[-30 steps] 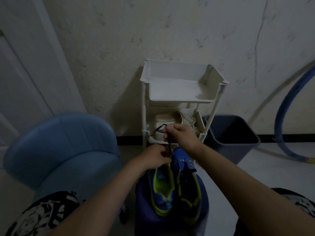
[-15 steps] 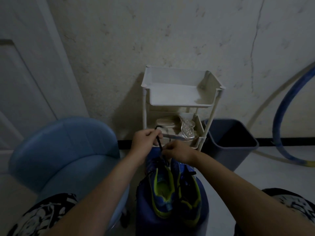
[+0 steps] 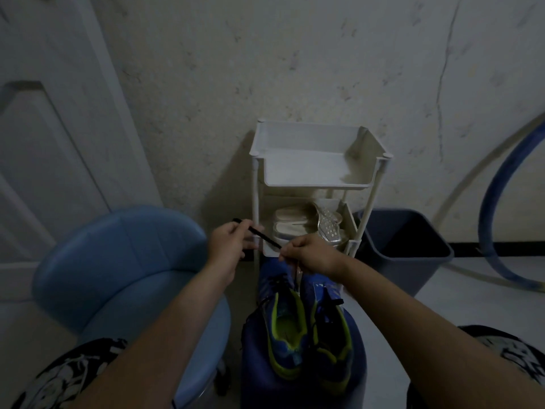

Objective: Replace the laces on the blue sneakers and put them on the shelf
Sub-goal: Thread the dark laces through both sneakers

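Blue chair (image 3: 118, 261) sits left, white shelf (image 3: 312, 137) far against the wall. Blue sneakers (image 3: 306, 332) lie side by side on a dark stool (image 3: 265, 388), near centre, before the shelf. Left hand (image 3: 230, 243) and right hand (image 3: 312, 256) each pinch the black lace (image 3: 259, 235), stretched between them above the toes.

A dark grey bin (image 3: 413, 273) stands on the floor against a cracked, pale wall (image 3: 295, 69). Right of the bin, a blue hose (image 3: 488, 208) curves up along this wall. Just left of the bin lie some pale shoes (image 3: 289, 228). Further left stands a light blue chair (image 3: 118, 255), and beyond it a white door (image 3: 44, 157).
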Demonstrator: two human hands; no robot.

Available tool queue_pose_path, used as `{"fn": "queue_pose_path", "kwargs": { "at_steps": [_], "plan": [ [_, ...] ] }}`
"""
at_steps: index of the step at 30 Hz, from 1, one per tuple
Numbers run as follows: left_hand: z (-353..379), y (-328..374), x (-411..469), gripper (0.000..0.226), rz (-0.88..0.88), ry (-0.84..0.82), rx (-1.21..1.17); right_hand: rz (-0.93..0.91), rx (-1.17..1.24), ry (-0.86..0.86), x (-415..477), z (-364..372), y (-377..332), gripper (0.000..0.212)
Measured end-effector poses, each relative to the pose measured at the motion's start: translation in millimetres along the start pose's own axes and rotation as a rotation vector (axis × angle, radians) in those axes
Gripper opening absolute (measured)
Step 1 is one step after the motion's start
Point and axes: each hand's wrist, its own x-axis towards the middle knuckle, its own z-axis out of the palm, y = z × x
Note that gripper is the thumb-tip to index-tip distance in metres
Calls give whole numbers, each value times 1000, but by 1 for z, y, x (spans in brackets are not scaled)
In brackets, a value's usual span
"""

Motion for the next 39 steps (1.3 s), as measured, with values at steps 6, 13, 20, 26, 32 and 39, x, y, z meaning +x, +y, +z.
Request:
{"fn": "queue_pose_path", "kwargs": {
  "at_steps": [6,13,20,26,32,39],
  "plan": [
    [-10,-1,4,17,-11,65,-2,101,-407,148,10,-20,14,26],
    [18,-14,-17,5,65,-205,283,19,-155,-13,-3,-1,6,57],
    [18,-17,-9,19,218,-152,383,-43,-144,4,0,-4,6,26],
    [16,-33,-10,14,193,-196,560,39,-588,-28,8,-9,14,19],
    [18,-41,-8,16,8,-269,525,-84,-470,-56,9,2,21,24],
    [15,-51,-5,20,-135,-393,486,-12,-449,12,14,2,29,7]
  ]
}}
